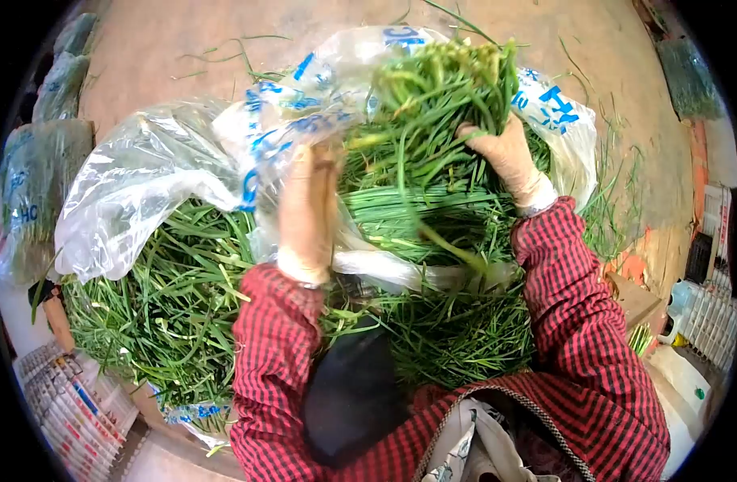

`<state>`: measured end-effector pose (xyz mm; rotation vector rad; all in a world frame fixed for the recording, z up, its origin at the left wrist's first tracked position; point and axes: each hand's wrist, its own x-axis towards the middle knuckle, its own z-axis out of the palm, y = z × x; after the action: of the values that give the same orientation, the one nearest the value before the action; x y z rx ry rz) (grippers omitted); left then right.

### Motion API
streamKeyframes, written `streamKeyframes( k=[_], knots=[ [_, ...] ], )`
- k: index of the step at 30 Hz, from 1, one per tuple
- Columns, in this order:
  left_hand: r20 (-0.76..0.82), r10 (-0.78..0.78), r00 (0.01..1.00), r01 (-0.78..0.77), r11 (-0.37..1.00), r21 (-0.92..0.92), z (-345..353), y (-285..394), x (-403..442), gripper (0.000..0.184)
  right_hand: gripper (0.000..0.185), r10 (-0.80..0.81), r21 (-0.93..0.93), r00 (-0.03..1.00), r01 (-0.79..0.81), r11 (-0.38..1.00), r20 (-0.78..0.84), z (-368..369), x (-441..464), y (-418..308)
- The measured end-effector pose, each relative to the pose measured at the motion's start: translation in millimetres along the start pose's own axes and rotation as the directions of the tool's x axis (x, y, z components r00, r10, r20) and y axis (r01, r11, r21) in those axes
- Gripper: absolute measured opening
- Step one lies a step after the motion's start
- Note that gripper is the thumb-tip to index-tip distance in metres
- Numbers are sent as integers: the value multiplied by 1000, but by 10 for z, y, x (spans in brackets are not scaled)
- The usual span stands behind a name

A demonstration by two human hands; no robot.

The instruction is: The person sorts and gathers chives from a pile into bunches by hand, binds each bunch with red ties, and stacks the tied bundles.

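Observation:
My right hand is closed around a bunch of long green stalks that look like chives, lifted with the pale ends at the top. Below it, more green stalks lie sideways inside an open clear plastic bag with blue print. My left hand is upright at the bag's left side, against the crumpled plastic. Motion smears its fingers, so their grip cannot be made out.
A heap of loose green stalks lies at left, partly under clear plastic. Filled bags line the far left, and another filled bag is at right. Stray stalks lie on the tan work surface. White slatted crates stand lower left.

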<state>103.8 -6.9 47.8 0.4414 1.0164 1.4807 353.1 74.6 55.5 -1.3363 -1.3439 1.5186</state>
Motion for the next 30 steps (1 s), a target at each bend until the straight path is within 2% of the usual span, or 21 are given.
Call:
streamKeyframes(
  k=[1, 2, 4, 5, 6, 8, 11, 12, 13, 15, 17, 20, 23, 25, 26, 27, 28, 30],
  knots=[
    [-23, -82, 996, 79, 990, -115, 13, -97, 13, 44, 46, -104, -55, 994, 106, 993, 33, 60, 7, 49],
    [-34, -163, 986, 152, 962, -229, 28, -200, 7, 44, 57, -102, -288, 982, 144, 947, 156, 41, 7, 53],
    [71, -238, 969, 247, 892, -380, 145, -267, -44, 44, 74, -76, -92, 964, 102, 990, 254, 271, -95, 65],
    [245, -123, 962, 205, 916, -345, -132, -551, -117, 41, 93, -142, -460, 923, 306, 833, 358, 313, -59, 179],
    [247, -120, 962, 203, 916, -346, -55, -524, -135, 41, 97, -220, -680, 916, 398, 615, 337, 408, -147, 58],
    [279, -40, 960, 128, 944, -305, 249, -487, -188, 42, 102, -382, -645, 853, 520, 561, 355, 433, -119, -46],
    [297, 98, 950, -21, 967, -253, 805, -278, -382, 42, 94, -265, -394, 937, 338, 855, 227, 280, -301, -181],
    [406, 315, 858, -327, 944, -41, 936, -195, -417, 46, 92, -230, -329, 955, 282, 901, 187, 196, -434, -272],
    [487, 511, 708, -627, 772, 101, 1070, -105, -450, 50, 90, -207, -283, 966, 244, 928, 152, 115, -572, -370],
    [695, 579, 426, -899, 359, 252, 1485, 109, -659, 64, 87, -187, -200, 979, 200, 959, 79, -65, -917, -611],
    [721, 494, 486, -822, 539, 185, 1969, 453, -1066, 80, 83, -191, -137, 982, 191, 972, 9, -217, -1314, -846],
    [851, 419, 316, -780, 625, -18, 2555, 724, -1472, 99, 78, -219, -78, 973, 212, 974, -80, -371, -1936, -1264],
    [850, 490, 192, -681, 690, -244, 2982, 902, -1837, 111, 73, -259, -29, 954, 258, 966, -148, -427, -2533, -1662],
    [863, 470, 186, -687, 690, -228, 2991, 1014, -2125, 115, 70, -281, 0, 943, 286, 958, -180, -423, -2911, -1906],
    [861, 470, 194, -808, 574, -131, 2881, 1060, -2232, 118, 68, -293, 13, 937, 301, 953, -191, -416, -3079, -2009],
    [818, 555, 148, -888, 439, -137, 2841, 1054, -2244, 122, 67, -300, 26, 933, 311, 950, -197, -389, -3241, -2108],
    [840, 499, 214, -910, 415, -15, 2753, 1027, -2336, 124, 65, -298, 43, 934, 312, 949, -198, -362, -3353, -2209],
    [848, 313, 427, -762, 629, 152, 2606, 752, -2622, 120, 62, -282, 84, 942, 300, 950, -181, -271, -3548, -2396]
  ],
)
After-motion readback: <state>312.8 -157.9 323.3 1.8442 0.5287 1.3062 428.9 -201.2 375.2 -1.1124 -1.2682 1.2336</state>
